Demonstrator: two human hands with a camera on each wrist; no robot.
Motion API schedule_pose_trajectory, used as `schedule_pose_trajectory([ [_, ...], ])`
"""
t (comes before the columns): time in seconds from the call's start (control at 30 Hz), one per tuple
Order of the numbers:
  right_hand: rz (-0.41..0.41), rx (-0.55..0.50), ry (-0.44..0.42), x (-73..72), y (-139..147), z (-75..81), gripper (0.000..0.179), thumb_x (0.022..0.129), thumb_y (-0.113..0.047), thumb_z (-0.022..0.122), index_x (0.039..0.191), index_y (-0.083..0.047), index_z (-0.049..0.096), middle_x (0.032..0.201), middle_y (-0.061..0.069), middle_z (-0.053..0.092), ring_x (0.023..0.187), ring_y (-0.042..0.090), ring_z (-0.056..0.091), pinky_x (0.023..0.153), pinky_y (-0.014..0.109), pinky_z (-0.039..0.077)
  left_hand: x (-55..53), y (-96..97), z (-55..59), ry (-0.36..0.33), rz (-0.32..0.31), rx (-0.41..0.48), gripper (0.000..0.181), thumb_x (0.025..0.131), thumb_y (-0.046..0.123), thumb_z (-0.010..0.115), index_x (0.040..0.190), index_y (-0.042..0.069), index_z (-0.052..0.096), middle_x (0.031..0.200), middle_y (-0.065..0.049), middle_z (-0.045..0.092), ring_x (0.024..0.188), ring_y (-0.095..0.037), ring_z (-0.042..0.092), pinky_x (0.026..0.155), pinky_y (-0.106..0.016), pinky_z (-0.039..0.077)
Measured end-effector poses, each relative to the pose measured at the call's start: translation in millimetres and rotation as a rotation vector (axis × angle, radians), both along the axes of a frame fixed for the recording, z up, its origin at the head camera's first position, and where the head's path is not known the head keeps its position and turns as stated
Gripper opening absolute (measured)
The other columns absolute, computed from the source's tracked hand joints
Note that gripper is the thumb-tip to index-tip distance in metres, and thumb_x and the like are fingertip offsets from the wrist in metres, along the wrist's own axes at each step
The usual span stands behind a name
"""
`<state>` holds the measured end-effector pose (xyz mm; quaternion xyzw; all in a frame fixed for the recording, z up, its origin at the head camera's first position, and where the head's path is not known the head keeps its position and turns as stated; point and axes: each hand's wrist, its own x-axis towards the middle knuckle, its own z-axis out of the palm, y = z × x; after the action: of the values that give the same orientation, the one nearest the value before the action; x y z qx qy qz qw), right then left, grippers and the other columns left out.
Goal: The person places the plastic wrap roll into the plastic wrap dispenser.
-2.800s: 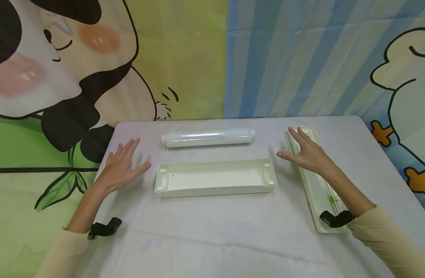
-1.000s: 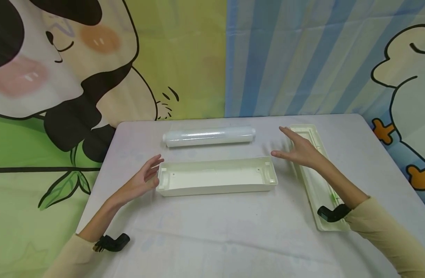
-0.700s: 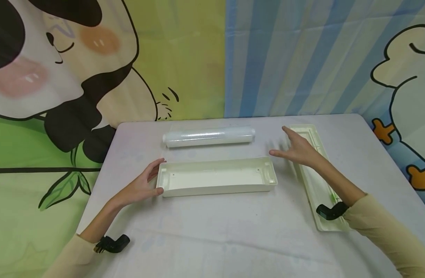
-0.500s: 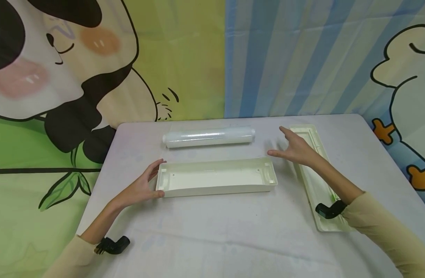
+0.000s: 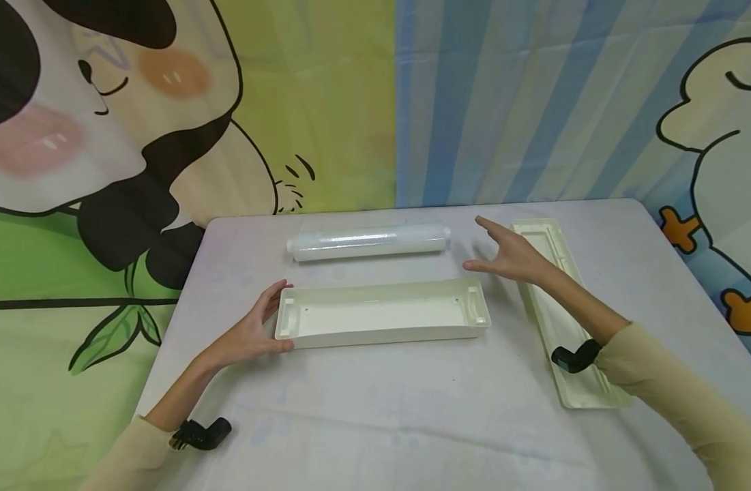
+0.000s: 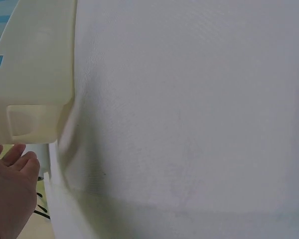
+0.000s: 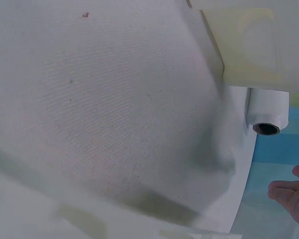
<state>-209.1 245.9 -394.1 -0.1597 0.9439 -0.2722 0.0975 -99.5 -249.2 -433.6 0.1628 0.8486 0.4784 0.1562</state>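
Note:
A long, open off-white plastic box (image 5: 375, 337) lies crosswise at the middle of the table. My left hand (image 5: 249, 334) holds its left end, thumb at the front corner and fingers round the back corner; the left wrist view shows fingertips right at that end. Behind the box lies a roll of plastic wrap (image 5: 369, 243), its hollow core end facing the right wrist camera. My right hand (image 5: 511, 256) hovers with fingers spread and thumb out, holding nothing, between the roll's right end and a long off-white lid (image 5: 568, 327). The right forearm covers part of the lid.
A white cloth covers the table (image 5: 400, 423). Behind it hangs a printed curtain (image 5: 326, 102) with cartoon animals and blue stripes. Each wrist wears a small black camera (image 5: 202, 434).
My left hand has moved right from beside the box and taken hold of its left end. My right hand has drifted left, away from the lid. The box and roll stay put.

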Motion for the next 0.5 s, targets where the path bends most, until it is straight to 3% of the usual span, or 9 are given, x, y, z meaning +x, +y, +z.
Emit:
schedule_pose_trajectory([
  [0.23,0.052,0.005,-0.021,-7.7,-7.9,3.4,0.101,0.082,-0.05,0.073,0.156,-0.011,0.017,0.159,0.018,0.024,0.139,0.044,0.035,0.106,0.061,0.035,-0.1,2.6,-5.3,-0.03,0.008,0.025,0.116,0.074,0.012,0.082,0.155,0.009,0.0,0.16,-0.018,0.015,0.148,-0.041,0.012,0.116,-0.055,0.015],
  [0.5,0.093,-0.026,-0.012,-23.1,-16.1,4.8,0.1,0.082,-0.046,0.074,0.156,-0.013,0.016,0.16,0.017,0.023,0.139,0.044,0.035,0.107,0.059,0.034,-1.0,1.4,-9.5,-0.088,0.011,0.016,0.117,0.075,0.016,0.082,0.155,0.016,-0.003,0.161,-0.023,0.001,0.149,-0.043,0.003,0.117,-0.058,0.012],
])
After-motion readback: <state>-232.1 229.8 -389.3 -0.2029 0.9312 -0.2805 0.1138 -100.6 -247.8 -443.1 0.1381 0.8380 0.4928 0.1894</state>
